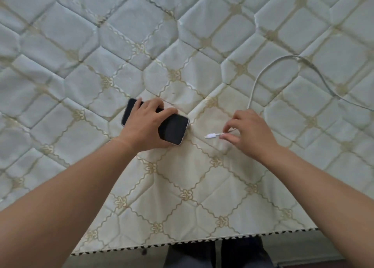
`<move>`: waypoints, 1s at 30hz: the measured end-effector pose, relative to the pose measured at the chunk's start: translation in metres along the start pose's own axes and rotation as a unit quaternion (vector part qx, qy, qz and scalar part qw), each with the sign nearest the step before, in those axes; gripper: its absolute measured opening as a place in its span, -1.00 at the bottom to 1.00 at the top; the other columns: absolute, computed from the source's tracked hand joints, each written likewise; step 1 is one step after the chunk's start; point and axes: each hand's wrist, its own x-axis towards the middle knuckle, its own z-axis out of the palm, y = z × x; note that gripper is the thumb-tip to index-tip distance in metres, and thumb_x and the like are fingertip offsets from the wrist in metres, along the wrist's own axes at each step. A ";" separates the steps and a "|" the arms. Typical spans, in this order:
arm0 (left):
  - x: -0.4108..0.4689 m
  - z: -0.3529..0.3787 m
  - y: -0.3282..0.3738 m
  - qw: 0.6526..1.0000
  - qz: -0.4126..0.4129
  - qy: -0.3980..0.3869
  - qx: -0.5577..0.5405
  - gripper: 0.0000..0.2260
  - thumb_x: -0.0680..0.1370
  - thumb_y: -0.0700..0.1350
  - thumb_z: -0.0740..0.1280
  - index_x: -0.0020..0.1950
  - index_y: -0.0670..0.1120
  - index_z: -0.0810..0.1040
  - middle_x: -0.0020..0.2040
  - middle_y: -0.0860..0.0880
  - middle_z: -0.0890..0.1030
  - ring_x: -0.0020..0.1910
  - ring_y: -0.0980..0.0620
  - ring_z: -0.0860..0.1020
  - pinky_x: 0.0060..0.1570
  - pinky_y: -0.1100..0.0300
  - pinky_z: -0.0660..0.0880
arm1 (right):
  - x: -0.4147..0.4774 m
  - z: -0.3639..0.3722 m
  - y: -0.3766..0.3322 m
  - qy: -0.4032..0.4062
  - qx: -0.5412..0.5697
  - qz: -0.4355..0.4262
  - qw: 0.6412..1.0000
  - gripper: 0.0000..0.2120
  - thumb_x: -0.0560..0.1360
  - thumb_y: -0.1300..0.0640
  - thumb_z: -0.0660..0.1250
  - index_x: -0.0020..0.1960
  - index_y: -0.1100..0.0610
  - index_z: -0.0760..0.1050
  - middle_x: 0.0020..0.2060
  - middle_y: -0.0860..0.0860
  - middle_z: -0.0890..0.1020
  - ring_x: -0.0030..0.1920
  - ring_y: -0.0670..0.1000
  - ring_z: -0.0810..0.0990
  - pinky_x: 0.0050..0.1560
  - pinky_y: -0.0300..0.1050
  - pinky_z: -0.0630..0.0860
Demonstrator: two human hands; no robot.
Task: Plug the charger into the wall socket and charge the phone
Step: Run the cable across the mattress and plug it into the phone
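Left hand [145, 124] grips the phone [174, 130], right hand [249, 134] pinches the cable [261, 73] plug [210, 135]; gotta line it up straight with the port.

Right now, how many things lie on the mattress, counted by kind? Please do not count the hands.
Phone: 1, dark screen up, under the left hand.
Charging cable: 1, white, its connector end pinched by the right hand.
Total: 2 things on the mattress.

A pale quilted mattress [182, 35] with beige diamond stitching fills the view, its near edge apparently trimmed with dark-and-white piping [202, 242].
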 end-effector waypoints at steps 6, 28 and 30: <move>-0.037 -0.056 0.041 0.981 -0.090 0.006 -0.171 -0.17 0.06 0.40 0.38 0.31 0.30 0.29 -0.01 0.07 0.38 -0.02 0.06 0.42 -0.03 0.17 0.43 | -0.046 -0.070 -0.034 0.002 0.136 -0.012 0.991 -0.85 0.48 0.00 0.32 -0.16 0.07 0.54 -0.28 -0.04 0.57 -0.24 -0.06 0.51 -0.20 -0.20 0.37; -0.083 -0.267 0.404 0.754 -0.284 0.033 -0.592 -0.56 0.16 0.25 0.50 -0.13 0.00 0.57 -0.19 0.02 0.67 -0.19 0.03 0.63 -0.27 0.13 0.58 | -0.292 -0.286 -0.011 0.176 0.418 0.184 0.872 -0.90 0.47 -0.05 0.30 -0.21 -0.18 0.54 -0.44 -0.16 0.61 -0.42 -0.17 0.58 -0.19 0.02 0.62; -0.065 -0.260 0.436 0.756 -0.257 0.032 -0.601 -0.70 0.28 0.16 0.50 -0.15 -0.01 0.64 -0.26 0.06 0.70 -0.26 0.05 0.65 -0.32 0.22 0.58 | -0.299 -0.299 0.022 0.194 0.427 0.193 0.862 -0.88 0.48 -0.02 0.31 -0.23 -0.17 0.53 -0.47 -0.19 0.61 -0.45 -0.18 0.55 -0.19 0.02 0.60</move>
